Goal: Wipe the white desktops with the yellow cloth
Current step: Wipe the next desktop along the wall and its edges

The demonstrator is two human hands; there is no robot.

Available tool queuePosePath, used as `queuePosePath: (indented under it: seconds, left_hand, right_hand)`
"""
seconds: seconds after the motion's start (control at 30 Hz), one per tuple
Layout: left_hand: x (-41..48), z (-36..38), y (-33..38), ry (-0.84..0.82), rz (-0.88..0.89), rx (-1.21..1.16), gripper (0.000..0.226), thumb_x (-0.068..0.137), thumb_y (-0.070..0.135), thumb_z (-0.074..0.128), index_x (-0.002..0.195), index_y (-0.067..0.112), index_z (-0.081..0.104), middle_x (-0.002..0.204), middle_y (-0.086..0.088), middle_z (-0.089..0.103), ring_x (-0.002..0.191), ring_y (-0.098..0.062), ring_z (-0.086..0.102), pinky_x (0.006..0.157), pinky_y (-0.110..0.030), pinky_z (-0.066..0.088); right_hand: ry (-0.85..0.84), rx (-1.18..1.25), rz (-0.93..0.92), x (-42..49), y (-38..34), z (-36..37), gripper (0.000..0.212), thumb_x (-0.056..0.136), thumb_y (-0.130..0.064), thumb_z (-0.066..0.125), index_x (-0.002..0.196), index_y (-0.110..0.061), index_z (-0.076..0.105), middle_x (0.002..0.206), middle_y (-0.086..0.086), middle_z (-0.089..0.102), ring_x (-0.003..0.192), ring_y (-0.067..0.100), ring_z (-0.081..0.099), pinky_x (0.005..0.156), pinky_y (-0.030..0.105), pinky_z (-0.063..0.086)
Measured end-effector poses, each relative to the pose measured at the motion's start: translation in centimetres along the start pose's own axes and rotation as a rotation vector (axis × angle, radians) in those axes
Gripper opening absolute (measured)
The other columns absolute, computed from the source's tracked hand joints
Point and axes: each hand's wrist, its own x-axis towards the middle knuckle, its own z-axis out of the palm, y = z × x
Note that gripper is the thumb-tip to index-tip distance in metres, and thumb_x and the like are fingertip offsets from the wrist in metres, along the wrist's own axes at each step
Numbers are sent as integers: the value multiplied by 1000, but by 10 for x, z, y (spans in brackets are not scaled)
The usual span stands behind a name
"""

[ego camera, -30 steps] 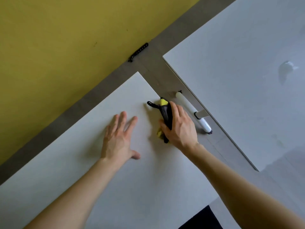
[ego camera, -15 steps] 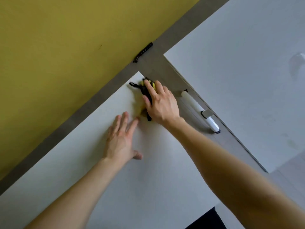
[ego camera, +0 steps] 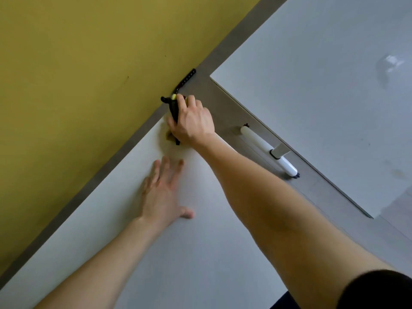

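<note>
My right hand (ego camera: 193, 121) presses the yellow cloth with its black band (ego camera: 173, 108) against the far corner of the near white desktop (ego camera: 200, 241). Fingers lie over the cloth, and only its yellow tip and black strap stick out past the desk corner. My left hand (ego camera: 163, 192) lies flat with spread fingers on the same desktop, just below the right hand. A second white desktop (ego camera: 323, 97) stretches across the upper right.
A yellow wall (ego camera: 78, 74) runs along the far edge, with grey floor (ego camera: 214, 70) showing in the gap. A white desk leg bar (ego camera: 267, 150) lies in the gap between the two desktops. A black perforated strip (ego camera: 186, 79) sits at the wall's base.
My right hand has slid the cloth away from me, up to the far corner of the near desktop. My left hand has stayed flat in the same spot.
</note>
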Motion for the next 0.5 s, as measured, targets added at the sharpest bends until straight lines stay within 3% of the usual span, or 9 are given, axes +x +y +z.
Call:
queuePosePath:
  seconds: [0.1,0.23,0.37,0.5]
  left_hand:
    - [0,-1,0,-11,8,8,160,59,83,86,169,34,-19,180,-5,-19,167,-30,-14,134,-50,19]
    - [-4,-8,2,-21,19,-22,157,57,78,91,171,36,-9,180,-6,-18,167,-33,-11,132,-54,23]
    - [-8,-9,5,-29,5,-13,157,61,76,91,170,37,-15,179,-5,-22,167,-32,-14,132,-55,23]
    - [-5,-10,4,-22,11,-20,158,59,75,92,170,36,-14,180,-6,-20,167,-33,-12,131,-56,23]
  right_hand:
    - [-16,31,27,-13,13,-4,58,101,-58,53,142,-16,54,125,11,60,112,34,63,78,41,45]
    - [6,39,163,-110,69,-24,51,96,-59,60,127,-18,57,114,10,62,103,38,64,74,40,43]
    - [25,-73,177,-215,121,-50,61,98,-62,53,142,-20,53,108,7,59,99,36,62,78,43,51]
    - [-4,-120,154,-175,96,-42,72,98,-70,46,148,-18,49,118,10,60,108,38,62,87,46,50]
